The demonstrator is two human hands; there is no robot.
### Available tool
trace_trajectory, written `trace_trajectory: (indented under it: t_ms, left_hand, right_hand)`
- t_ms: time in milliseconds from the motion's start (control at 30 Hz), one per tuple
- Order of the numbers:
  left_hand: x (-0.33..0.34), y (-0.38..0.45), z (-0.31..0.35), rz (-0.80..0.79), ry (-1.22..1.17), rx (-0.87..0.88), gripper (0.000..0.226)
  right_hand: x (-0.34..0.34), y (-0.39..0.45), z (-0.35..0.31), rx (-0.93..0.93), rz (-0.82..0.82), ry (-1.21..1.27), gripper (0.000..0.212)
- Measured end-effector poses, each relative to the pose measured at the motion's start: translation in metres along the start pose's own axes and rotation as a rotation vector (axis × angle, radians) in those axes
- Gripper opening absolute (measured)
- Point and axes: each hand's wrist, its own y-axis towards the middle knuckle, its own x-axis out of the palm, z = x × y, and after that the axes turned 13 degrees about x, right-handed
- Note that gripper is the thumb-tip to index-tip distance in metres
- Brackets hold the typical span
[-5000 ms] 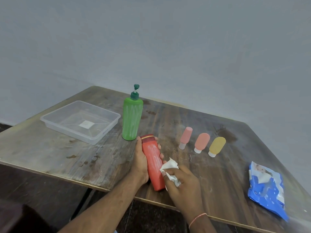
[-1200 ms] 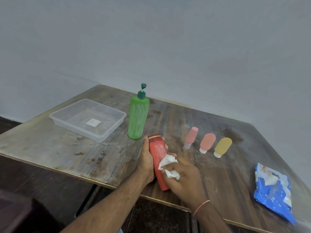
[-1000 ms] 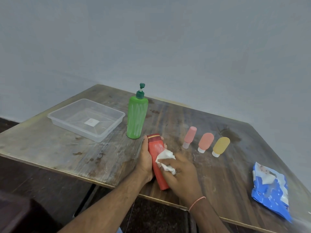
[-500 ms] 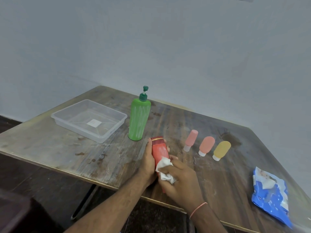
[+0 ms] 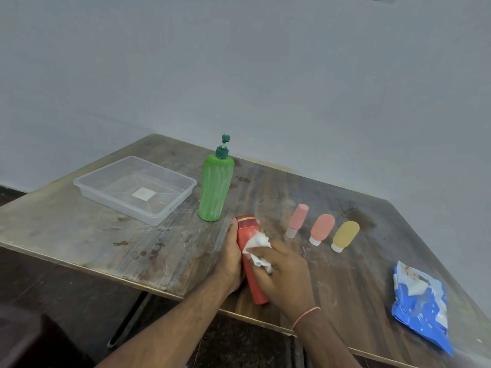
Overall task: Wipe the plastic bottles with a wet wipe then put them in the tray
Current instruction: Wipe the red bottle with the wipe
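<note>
My left hand (image 5: 230,257) grips a red bottle (image 5: 245,233) lying lengthwise near the table's front edge, fingers curled round its far side. My right hand (image 5: 285,274) pinches a crumpled white wet wipe (image 5: 257,248) and presses it against the bottle's middle. A tall green pump bottle (image 5: 215,187) stands upright just behind. To the right lie three small squeeze bottles: pink (image 5: 298,220), salmon (image 5: 322,229) and yellow (image 5: 345,235). The clear plastic tray (image 5: 89,181) sits at the left with no bottle in it.
A blue wet-wipe packet (image 5: 419,304) lies near the table's right front edge. The worn wooden table (image 5: 79,235) stands in a corner against grey walls. Dark floor shows below the front edge.
My right hand has rubbed the wipe back and forth along the red bottle, now at its middle. My left hand keeps its hold. The other bottles and the tray have not moved.
</note>
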Motion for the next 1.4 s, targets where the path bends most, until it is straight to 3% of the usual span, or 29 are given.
trace_trajectory:
  t_ms: [200, 367, 467, 533, 667, 833, 1033, 1133, 1267, 1400]
  left_hand:
    - [0.0, 0.003, -0.001, 0.064, 0.004, 0.029, 0.068]
    - [0.002, -0.001, 0.002, 0.007, 0.033, 0.005, 0.081]
    - [-0.003, 0.005, -0.002, 0.066, 0.081, 0.06, 0.072]
    - [-0.002, 0.004, -0.001, 0.03, 0.071, 0.038, 0.072]
    - [0.0, 0.002, -0.001, 0.02, 0.072, 0.03, 0.074]
    - [0.0, 0.003, -0.002, 0.023, 0.085, 0.062, 0.072]
    - [-0.002, 0.005, -0.004, 0.031, 0.098, 0.052, 0.072]
    - [-0.001, 0.003, -0.003, 0.023, 0.15, 0.041, 0.075]
    - [-0.004, 0.005, -0.002, 0.04, 0.172, 0.014, 0.081]
    - [-0.001, 0.004, -0.002, 0.033, 0.208, 0.001, 0.084]
  right_hand:
    - [0.002, -0.003, 0.003, -0.002, -0.073, 0.094, 0.016]
    - [0.0, -0.004, 0.004, 0.096, 0.037, 0.078, 0.008]
    - [-0.003, -0.006, 0.007, 0.098, -0.062, 0.153, 0.015]
    - [-0.001, -0.003, 0.004, 0.101, -0.044, 0.124, 0.016]
    - [-0.003, -0.005, 0.007, 0.202, 0.033, 0.151, 0.005]
    - [-0.001, -0.005, 0.016, 0.397, 0.056, 0.276, 0.013]
    - [0.003, -0.005, 0.023, 0.465, 0.01, 0.442, 0.019]
    - [0.002, 0.001, 0.019, 0.462, 0.028, 0.433, 0.018]
    - [-0.003, -0.003, 0.019, 0.377, -0.066, 0.488, 0.023]
    - [-0.001, 0.006, 0.026, 0.427, -0.002, 0.406, 0.014]
